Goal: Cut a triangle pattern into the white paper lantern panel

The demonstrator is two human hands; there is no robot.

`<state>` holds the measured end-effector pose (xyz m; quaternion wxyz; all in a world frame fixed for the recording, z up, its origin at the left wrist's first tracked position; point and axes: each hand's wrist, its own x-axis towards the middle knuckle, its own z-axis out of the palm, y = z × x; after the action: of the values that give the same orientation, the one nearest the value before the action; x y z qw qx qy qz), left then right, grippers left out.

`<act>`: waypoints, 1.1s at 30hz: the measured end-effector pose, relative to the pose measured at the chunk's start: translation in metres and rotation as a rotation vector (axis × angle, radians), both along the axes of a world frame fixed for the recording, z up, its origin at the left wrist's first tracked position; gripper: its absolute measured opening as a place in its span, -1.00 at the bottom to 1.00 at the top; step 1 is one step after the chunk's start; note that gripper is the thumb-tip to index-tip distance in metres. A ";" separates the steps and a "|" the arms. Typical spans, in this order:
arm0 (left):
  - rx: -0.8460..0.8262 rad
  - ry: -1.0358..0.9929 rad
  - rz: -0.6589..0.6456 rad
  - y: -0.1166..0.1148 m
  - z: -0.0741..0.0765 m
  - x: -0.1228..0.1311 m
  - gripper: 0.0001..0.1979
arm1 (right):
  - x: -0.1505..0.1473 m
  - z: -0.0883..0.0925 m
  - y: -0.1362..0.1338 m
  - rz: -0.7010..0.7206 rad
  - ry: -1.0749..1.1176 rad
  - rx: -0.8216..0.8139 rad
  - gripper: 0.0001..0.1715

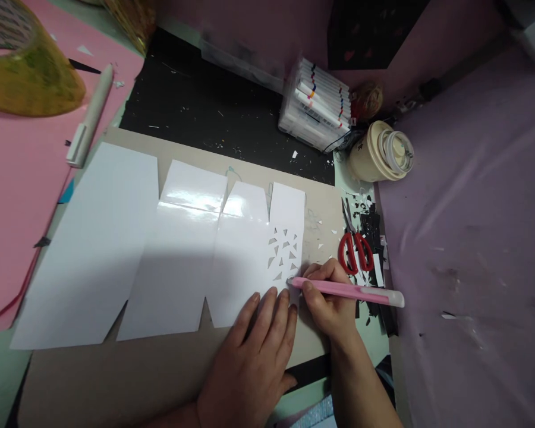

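My right hand [332, 297] grips a pink craft knife [348, 289], its tip touching the right panel of a white cardstock sheet [182, 249]. Small triangular holes are cut through that panel, just above the blade. My left hand [258, 351] lies flat with fingers stretched over the sheet's lower right edge, close to the knife tip. The sheet has fold lines, notches and flaps, and it rests on a beige board [160, 380]. Red-handled scissors [354, 244] lie to the right of my right hand.
Behind the board lies black card [214, 107] with a clear box of markers [316, 104]. A lidded cup [374, 154] stands at right, near black paper scraps [370, 226]. At left are pink paper [22, 190], a tape roll [40, 77] and a white capped cutter [91, 119].
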<state>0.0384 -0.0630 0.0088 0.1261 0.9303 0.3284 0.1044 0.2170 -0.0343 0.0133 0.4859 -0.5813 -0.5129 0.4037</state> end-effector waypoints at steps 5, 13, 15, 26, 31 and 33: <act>0.000 -0.001 -0.005 0.001 0.000 0.000 -0.16 | -0.001 0.000 0.000 -0.006 0.012 0.018 -0.79; -0.013 -0.001 -0.001 0.000 0.002 -0.001 -0.16 | -0.001 -0.002 0.001 -0.041 0.018 0.024 -0.77; -0.013 -0.002 -0.001 0.000 0.001 -0.001 -0.16 | -0.002 -0.001 0.001 -0.043 0.001 0.027 -0.77; -0.021 -0.005 0.004 -0.001 0.001 0.000 -0.15 | -0.004 0.002 0.004 -0.089 -0.051 0.039 -0.74; -0.014 0.000 0.004 -0.001 0.002 0.000 -0.17 | -0.004 0.002 0.004 -0.099 -0.060 0.041 -0.75; -0.015 0.000 0.004 -0.001 0.002 0.001 -0.16 | -0.004 0.001 0.004 -0.095 -0.052 0.048 -0.74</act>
<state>0.0392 -0.0639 0.0103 0.1328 0.9287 0.3310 0.1021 0.2134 -0.0300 0.0148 0.5047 -0.6037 -0.5065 0.3524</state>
